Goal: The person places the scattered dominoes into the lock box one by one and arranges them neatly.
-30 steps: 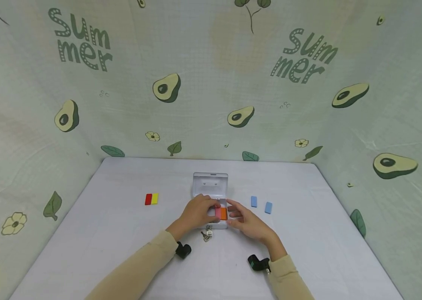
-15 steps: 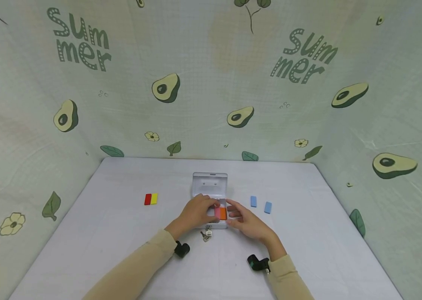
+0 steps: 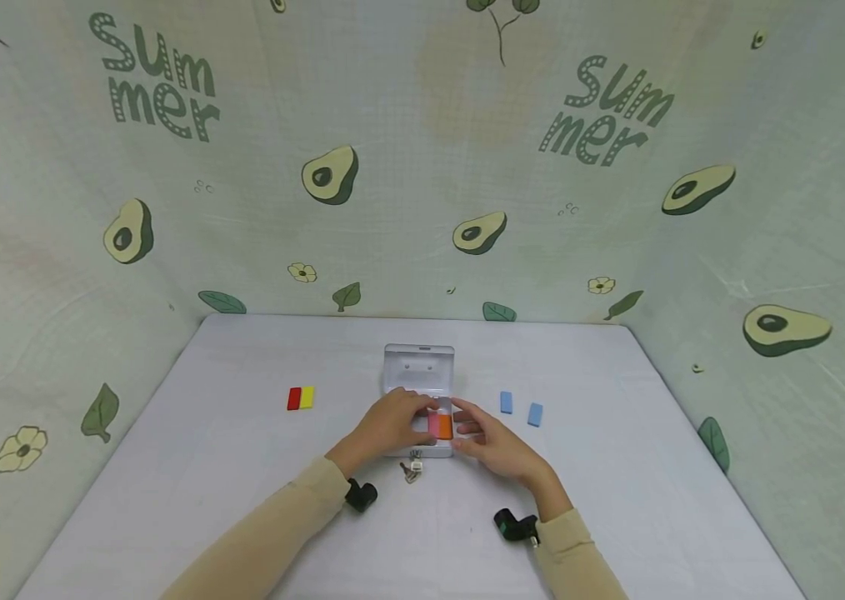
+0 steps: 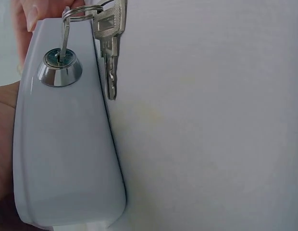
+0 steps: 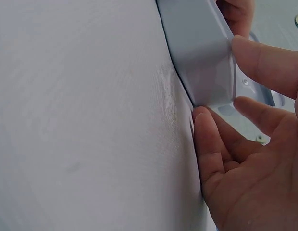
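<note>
A small white lockbox (image 3: 392, 452) stands mid-table in the head view, its lid (image 3: 418, 364) raised at the back. My left hand (image 3: 391, 419) reaches over it. Thumb and index finger pinch the ends of a flat pink block (image 3: 433, 425), beside an orange block (image 3: 446, 427) inside the box. My right hand (image 3: 497, 446) is at the box's right end. In the right wrist view, its thumb and index fingertips touch the box edge, while the other fingers (image 5: 209, 139) rest on the table. Keys (image 4: 109, 43) on a ring hang from the front lock (image 4: 61, 67).
A red block (image 3: 293, 398) and a yellow block (image 3: 307, 397) lie side by side left of the box. To the right lie two blue blocks (image 3: 506, 402), a little apart. The white table (image 3: 242, 350) meets a patterned cloth (image 3: 407, 275) at the back and sides.
The whole head view has shifted slightly left. Both hands keep nearly the same place at the box, and the blocks lie as before.
</note>
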{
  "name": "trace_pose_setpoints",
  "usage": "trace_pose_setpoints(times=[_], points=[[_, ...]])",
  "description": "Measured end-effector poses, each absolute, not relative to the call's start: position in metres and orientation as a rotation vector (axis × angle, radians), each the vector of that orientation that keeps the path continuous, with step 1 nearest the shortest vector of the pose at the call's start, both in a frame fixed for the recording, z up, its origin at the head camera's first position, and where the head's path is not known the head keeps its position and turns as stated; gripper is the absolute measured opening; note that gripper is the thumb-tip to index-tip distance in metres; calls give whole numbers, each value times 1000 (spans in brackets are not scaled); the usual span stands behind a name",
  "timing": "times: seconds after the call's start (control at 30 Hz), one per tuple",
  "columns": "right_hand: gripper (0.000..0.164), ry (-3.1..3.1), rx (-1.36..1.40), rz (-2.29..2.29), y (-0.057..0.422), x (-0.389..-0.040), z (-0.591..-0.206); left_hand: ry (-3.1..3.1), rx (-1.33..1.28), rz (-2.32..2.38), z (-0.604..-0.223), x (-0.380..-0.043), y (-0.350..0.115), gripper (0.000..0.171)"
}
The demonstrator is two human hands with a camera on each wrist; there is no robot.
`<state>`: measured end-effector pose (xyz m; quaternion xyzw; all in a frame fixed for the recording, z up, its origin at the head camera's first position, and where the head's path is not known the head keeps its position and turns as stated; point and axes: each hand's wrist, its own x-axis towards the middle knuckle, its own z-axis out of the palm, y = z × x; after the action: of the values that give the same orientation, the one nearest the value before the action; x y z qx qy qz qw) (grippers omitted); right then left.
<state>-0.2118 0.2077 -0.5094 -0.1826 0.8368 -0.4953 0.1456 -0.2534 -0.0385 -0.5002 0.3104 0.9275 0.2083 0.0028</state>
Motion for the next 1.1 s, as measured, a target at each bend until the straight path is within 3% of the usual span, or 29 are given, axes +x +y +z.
trace_pose_setpoints(times=[0.43,1.1], points=[[71,2413,-522,-1425,207,-213,-510,2856,987,790,-483,-252,-50,48],[72,2409,-449,-1438,205,-211,-508,2955,741,798,-462,-256,-105,54]])
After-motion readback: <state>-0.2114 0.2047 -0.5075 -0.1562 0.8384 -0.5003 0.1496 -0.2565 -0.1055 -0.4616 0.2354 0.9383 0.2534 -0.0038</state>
